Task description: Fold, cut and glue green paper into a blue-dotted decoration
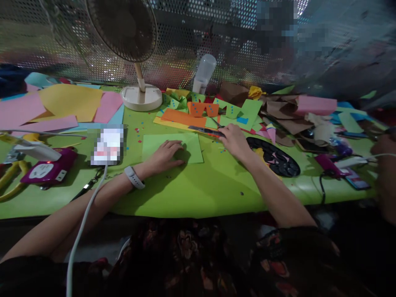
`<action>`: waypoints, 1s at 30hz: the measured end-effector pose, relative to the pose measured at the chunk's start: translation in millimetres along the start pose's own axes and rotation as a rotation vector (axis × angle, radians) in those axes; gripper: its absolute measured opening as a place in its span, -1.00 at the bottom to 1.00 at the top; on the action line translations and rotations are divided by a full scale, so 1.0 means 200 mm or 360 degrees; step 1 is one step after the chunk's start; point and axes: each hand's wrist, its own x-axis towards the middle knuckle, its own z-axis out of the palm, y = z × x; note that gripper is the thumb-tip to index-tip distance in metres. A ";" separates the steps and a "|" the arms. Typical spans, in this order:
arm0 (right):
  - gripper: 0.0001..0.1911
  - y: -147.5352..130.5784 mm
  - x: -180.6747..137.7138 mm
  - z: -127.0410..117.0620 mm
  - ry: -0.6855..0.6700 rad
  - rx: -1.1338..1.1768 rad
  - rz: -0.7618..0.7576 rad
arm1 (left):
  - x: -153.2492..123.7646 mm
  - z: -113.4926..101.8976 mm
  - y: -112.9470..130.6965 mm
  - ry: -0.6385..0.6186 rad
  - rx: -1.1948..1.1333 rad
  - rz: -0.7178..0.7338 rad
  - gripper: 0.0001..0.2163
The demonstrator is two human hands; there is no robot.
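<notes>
My left hand [165, 156] lies palm down, fingers stretched out, on a light green sheet of paper [193, 150] near the middle of the table. Beyond and to the right, my right hand [234, 139] has its fingers closed over the near end of a long, dark, narrow tool [204, 130]. A thin dark point also sticks out by those fingers; whether both belong to scissors I cannot tell. Under and behind the tool are orange paper [184, 118] and yellow strips. Folded green cut-outs with blue dots [232, 110] and an orange cut-out [202, 109] stand behind.
A phone [108, 144] with a white cable lies left, beside a purple power adapter [51, 167] and yellow-handled scissors [14, 179]. A fan [140, 97] stands behind. Right are a black tray [281, 159], brown paper scraps [280, 109] and another person's arm [386, 173].
</notes>
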 end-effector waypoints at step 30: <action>-0.54 0.01 -0.56 0.11 -0.0120 0.0451 -0.0502 | -0.11 0.03 0.06 -0.0327 0.0411 0.0305 -0.36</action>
